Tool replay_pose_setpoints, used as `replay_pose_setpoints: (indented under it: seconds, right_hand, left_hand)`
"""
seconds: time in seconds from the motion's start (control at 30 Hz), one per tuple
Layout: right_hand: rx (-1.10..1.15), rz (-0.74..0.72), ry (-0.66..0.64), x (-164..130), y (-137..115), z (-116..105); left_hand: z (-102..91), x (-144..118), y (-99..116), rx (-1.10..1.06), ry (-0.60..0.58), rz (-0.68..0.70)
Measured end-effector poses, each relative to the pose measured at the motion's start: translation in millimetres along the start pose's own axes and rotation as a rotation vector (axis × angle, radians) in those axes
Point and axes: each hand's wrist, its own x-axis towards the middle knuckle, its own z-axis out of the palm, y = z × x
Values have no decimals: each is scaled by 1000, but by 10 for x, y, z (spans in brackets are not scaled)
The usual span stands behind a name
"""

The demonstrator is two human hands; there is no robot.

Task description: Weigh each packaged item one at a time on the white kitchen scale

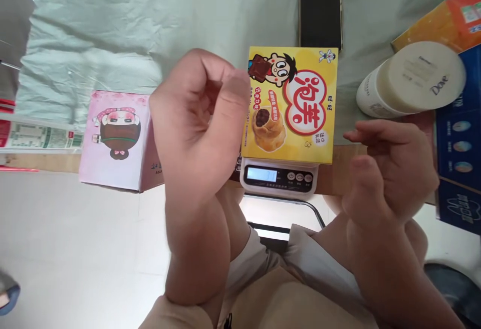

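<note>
A yellow snack box [296,108] with a cartoon face and a cream-puff picture lies flat on a small white kitchen scale [278,177] at the table's near edge. The scale's display is lit. My left hand [195,118] hovers just left of the box, fingers curled into a loose fist, holding nothing. My right hand [391,168] hangs to the right of the scale, fingers loosely curled and apart, empty. Neither hand touches the box.
A pink cartoon box [116,138] sits left of my left hand. A black phone [320,10] lies behind the yellow box. A white Dove jar [409,80], an orange box [447,20] and a blue box [458,148] crowd the right. Pale green cloth [150,18] covers the table.
</note>
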Motion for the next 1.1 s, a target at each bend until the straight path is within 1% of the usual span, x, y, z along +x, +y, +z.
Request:
replay_pose_setpoints:
  seconds: [0.1, 0.23, 0.33, 0.43, 0.57, 0.67, 0.7, 0.73, 0.83, 0.93, 1.0, 1.1]
  right_hand:
    - [41, -89, 23, -14, 83, 38]
    - [100, -72, 55, -34, 161, 102]
    - [122, -58, 56, -53, 195, 146]
    - [150, -41, 44, -74, 212, 171]
    - [168, -31, 24, -90, 222, 185]
    - [183, -22, 27, -90, 218, 191]
    - [182, -18, 26, -91, 217, 193]
    - [174, -15, 22, -94, 218, 194]
    - [129, -4, 3, -114, 241, 198]
    - [86, 12, -13, -141, 274, 199]
    - [85, -12, -27, -153, 276, 197]
    - [94, -7, -86, -153, 236, 186]
  left_hand:
    - [34, 20, -27, -17, -35, 64]
    - [15, 113, -182, -46, -78, 166]
    - [15, 174, -264, -124, -110, 146]
    - [38, 177, -257, -151, -78, 90]
    - [32, 163, -261, -71, -53, 103]
    - [-1, 172, -311, -19, -82, 148]
    - [-7, 169, -323, -22, -87, 135]
    - [-8, 159, -328, -26, -94, 92]
    - [19, 95, -310, -1, -100, -144]
    - [57, 27, -286, 51, -163, -331]
    - [58, 8, -270, 93, -216, -396]
    - [12, 12, -196, 139, -284, -424]
